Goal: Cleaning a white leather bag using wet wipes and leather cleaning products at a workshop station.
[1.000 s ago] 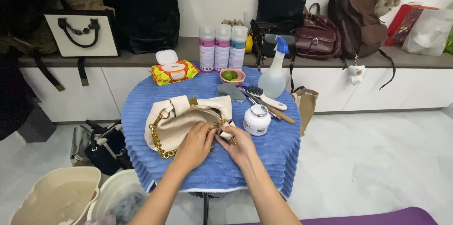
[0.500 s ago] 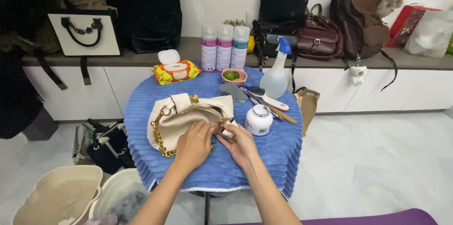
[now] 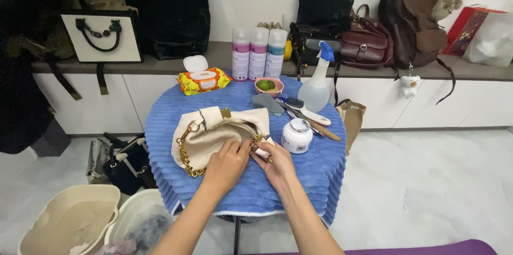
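While both hands sit on the cream handbag (image 3: pixel 216 134), we see it lying on its side at the front-left of the round table w/ blue ribbed cloth (image 3: pixel 320 175). Left hand (image 3: pixel 227 161) lies palm-down on the bag's front face, fingers bent and pressing, not wrapped around anything. Right hand (image 3: pixel 275 161) is just beside it at the bag's right end, fingertips pinched on the bag's corner by the zipper end (exact grip too small to tell). The gold chain strap (image 3: pixel 185 154) hangs down the bag's left edge onto the cloth.

Near the right hand: white jar (image 3: pixel 297 136), just beside the bag's right end, upright. Behind it a brush w/ white handle (image 3: pixel 306 110) and a grey cloth (image 3: pixel 269 103), lying flat. Clear spray bottle w/ blue trigger (image 3: pixel 316 84) stands at the table's back-right; small pink bowl w/ green items (image 3: pixel 268 86) at back centre; yellow wipes pack (image 3: pixel 202 78) at back-left.

On the shelf behind: 3 spray cans (image 3: pixel 258 53) side by side, brown bags (image 3: pixel 368 46) to their right, a white tote w/ dark handles (image 3: pixel 100 36) at left. Floor, lower left: 2 beige basins (image 3: pixel 69 223).
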